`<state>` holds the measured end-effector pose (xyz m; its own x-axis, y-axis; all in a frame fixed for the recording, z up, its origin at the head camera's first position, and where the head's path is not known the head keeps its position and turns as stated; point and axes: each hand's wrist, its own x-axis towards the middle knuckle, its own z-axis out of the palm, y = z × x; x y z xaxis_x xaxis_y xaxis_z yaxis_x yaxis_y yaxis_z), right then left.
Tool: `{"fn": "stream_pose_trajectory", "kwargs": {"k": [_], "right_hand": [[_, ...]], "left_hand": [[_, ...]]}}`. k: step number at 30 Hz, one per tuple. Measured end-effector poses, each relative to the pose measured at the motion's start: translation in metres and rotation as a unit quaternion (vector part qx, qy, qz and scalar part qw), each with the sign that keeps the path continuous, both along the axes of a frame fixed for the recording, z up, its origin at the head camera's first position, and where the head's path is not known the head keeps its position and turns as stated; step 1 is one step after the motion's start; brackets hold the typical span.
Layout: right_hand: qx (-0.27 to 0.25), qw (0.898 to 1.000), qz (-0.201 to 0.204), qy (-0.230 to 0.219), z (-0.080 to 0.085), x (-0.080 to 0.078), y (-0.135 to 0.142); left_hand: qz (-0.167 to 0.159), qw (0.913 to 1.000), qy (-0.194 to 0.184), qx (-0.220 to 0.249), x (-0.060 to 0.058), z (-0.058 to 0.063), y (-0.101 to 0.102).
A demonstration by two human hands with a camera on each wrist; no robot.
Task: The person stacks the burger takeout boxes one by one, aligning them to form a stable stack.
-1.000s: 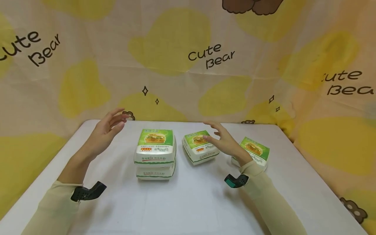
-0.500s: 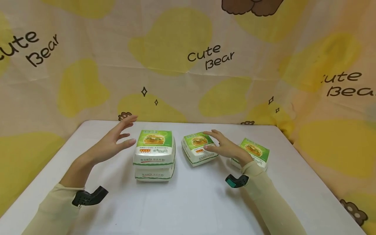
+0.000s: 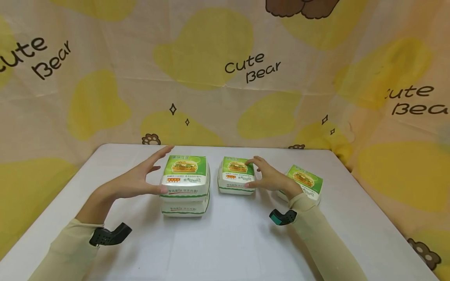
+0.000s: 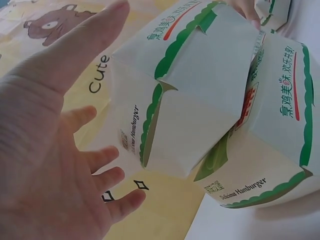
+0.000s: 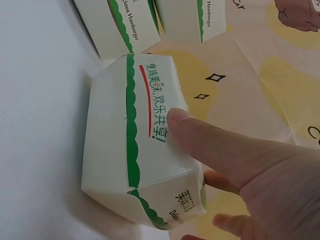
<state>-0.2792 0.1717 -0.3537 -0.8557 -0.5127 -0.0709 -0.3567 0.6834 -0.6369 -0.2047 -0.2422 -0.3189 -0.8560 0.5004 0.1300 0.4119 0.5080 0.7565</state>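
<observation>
Two white-and-green hamburger boxes are stacked left of centre, the upper box (image 3: 184, 175) on the lower box (image 3: 184, 208). My left hand (image 3: 131, 181) is at the stack's left side, thumb by the upper box's front corner, fingers spread toward the back. In the left wrist view the left hand (image 4: 55, 150) has its fingers apart beside the upper box (image 4: 200, 95). A third hamburger box (image 3: 232, 183) sits right of the stack. My right hand (image 3: 270, 177) holds its right side, with the thumb (image 5: 200, 130) on the front face; the other fingers are partly hidden behind it.
Another hamburger box (image 3: 307, 179) lies angled on the right, partly behind the right wrist. All stand on a white table (image 3: 225, 249). A yellow patterned cloth (image 3: 211, 50) hangs behind and at the sides.
The left hand has come down and right to the stack's upper box. The right hand has lowered onto the middle box, which has turned to face squarely forward.
</observation>
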Motion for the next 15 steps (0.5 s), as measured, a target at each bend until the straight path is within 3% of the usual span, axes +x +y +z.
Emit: {"fn": "stream_pose_trajectory", "kwargs": {"k": [5,15], "right_hand": [[-0.008,1.000,-0.006,-0.009,-0.0069,-0.0028,-0.0012],[-0.052,0.998,0.033,-0.018,-0.0105,-0.0047,0.0002]], "left_hand": [[-0.008,0.9997,-0.024,-0.002,-0.0026,-0.0042,-0.0022],[-0.023,0.9988,-0.043,0.005,-0.0071,-0.0093,-0.0039]]}}
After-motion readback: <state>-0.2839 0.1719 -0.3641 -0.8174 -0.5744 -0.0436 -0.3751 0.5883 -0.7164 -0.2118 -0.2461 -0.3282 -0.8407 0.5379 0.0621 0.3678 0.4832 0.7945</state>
